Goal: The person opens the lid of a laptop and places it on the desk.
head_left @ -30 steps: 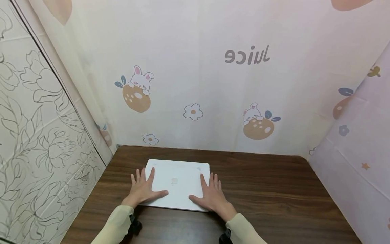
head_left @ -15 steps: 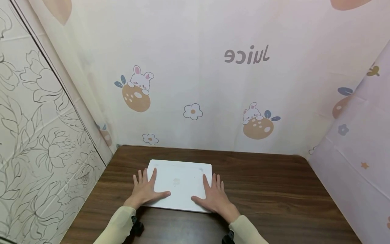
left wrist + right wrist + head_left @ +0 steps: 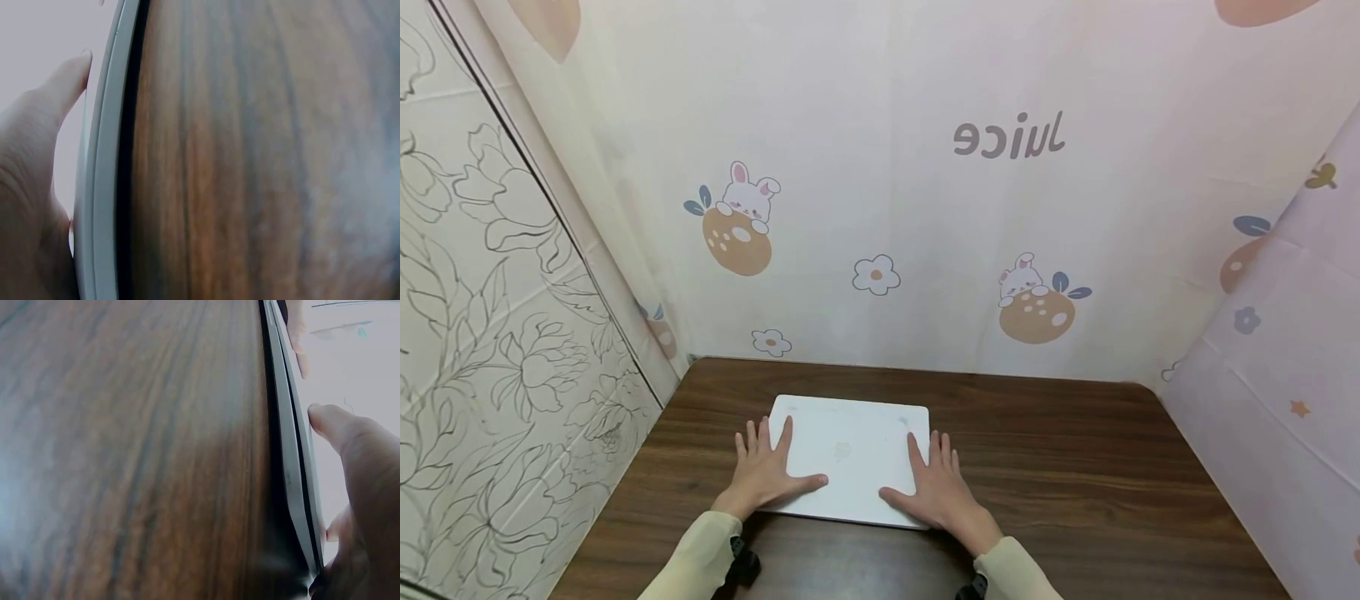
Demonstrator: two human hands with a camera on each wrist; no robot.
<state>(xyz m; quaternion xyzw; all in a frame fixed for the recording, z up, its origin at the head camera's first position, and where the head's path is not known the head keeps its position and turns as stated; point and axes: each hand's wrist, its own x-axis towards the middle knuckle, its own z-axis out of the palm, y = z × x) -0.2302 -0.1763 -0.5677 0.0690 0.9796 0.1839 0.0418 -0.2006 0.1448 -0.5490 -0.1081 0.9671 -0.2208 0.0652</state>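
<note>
White laptop (image 3: 859,475) on tbl (image 3: 1075,467) under L hand (image 3: 762,477), R hand (image 3: 938,490).

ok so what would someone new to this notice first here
The eye likely lands first on the closed white laptop, left of the middle of the brown table, with the left hand spread at its left side and the right hand at its right. Then comes the mirrored gray word Juice, at the upper right of the pale cloth behind the table.
</note>
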